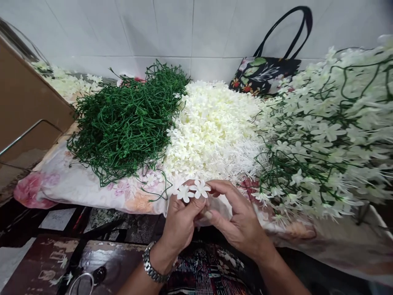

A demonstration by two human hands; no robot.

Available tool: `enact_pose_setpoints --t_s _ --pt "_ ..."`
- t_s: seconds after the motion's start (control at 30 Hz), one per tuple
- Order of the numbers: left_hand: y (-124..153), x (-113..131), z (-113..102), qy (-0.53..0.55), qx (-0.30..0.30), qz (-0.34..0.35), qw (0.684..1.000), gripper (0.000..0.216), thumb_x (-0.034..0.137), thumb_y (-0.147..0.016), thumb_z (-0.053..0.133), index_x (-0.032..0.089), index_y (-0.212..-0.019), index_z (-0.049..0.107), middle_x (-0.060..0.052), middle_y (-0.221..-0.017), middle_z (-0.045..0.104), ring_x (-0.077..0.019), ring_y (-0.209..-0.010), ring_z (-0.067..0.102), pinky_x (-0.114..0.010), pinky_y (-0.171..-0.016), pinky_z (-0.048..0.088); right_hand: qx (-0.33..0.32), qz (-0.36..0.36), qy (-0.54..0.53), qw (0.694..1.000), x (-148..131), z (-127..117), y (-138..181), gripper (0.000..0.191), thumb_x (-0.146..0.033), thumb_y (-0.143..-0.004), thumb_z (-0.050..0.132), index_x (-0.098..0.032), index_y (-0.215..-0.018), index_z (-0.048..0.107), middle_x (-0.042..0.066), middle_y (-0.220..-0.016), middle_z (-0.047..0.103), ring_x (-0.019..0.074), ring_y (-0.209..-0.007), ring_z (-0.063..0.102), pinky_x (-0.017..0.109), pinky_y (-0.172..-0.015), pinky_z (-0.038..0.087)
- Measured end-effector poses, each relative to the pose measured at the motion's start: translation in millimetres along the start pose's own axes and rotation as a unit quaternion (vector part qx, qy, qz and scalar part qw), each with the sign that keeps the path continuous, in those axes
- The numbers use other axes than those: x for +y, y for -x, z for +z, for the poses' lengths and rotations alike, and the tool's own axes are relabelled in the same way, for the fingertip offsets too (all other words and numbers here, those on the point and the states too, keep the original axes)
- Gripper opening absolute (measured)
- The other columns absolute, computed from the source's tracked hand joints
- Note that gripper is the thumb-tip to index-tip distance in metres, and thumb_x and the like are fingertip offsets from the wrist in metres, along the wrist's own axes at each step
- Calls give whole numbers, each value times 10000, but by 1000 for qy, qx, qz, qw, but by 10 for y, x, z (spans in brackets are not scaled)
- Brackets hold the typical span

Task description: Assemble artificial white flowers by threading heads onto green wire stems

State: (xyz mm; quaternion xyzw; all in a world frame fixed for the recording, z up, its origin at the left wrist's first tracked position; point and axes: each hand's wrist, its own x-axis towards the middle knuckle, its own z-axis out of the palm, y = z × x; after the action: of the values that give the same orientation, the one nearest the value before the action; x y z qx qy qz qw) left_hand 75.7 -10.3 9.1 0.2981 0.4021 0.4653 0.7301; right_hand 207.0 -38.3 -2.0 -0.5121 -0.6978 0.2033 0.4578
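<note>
Two white artificial flowers (201,189) with open petals show at the top of my left hand (184,219), whose thumb and fingers are closed around their lower part. My right hand (238,217) meets it from the right side, its index finger beside the petals and its thumb lower down. Whatever lies between the right fingertips is hidden or too small to name. Just beyond my hands lies a heap of loose cream-white petals (208,119). White stamen pieces (239,157) are spread at its near right edge. A tangled pile of green plastic stems (123,123) is to the left.
Assembled white flowers on stems (325,135) are massed at the right. A floral cloth (101,196) covers the work surface. A black floral bag (264,76) leans on the tiled wall (172,28). A cardboard box (30,90) stands at the left; a brown surface (113,262) lies below.
</note>
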Motion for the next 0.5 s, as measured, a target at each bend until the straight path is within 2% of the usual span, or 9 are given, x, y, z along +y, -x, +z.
enact_pose_setpoints --t_s 0.1,0.2,0.3,0.37,0.5 --pt "24 -94 37 3 40 14 999 363 408 -584 770 178 -815 609 -6 -712 638 -154 -697 612 -279 -655 509 55 33 -6 998 -52 67 35 302 -265 -845 554 -202 -1138 515 72 -1038 592 172 -932 580 318 -799 519" --pt "22 -143 36 -22 20 39 999 440 462 -627 732 188 -945 603 -63 -917 673 -224 -888 638 -326 -756 533 65 7 21 998 -116 98 41 255 -243 -824 559 -189 -1074 555 91 -1029 594 203 -959 574 362 -802 520" --pt "8 -165 26 -64 -51 90 993 411 447 -741 646 206 -1069 586 -80 -1075 641 -239 -1055 585 -354 -919 479 83 -46 69 993 -153 120 9 137 -173 -823 510 -157 -931 592 108 -958 600 208 -898 574 367 -737 522" --pt "11 -165 25 -97 -112 101 984 435 430 -779 611 229 -1161 554 -82 -1123 619 -243 -1090 564 -370 -976 440 108 -80 81 988 -169 104 -21 136 -126 -828 464 -159 -866 591 97 -878 611 200 -840 577 359 -696 513" --pt "57 -112 28 -163 -228 81 956 616 374 -758 651 295 -1326 425 -88 -1116 619 -264 -1037 587 -390 -917 477 105 -119 94 983 -231 -126 -16 198 -92 -824 469 -192 -948 587 57 -813 655 184 -796 611 334 -692 516"
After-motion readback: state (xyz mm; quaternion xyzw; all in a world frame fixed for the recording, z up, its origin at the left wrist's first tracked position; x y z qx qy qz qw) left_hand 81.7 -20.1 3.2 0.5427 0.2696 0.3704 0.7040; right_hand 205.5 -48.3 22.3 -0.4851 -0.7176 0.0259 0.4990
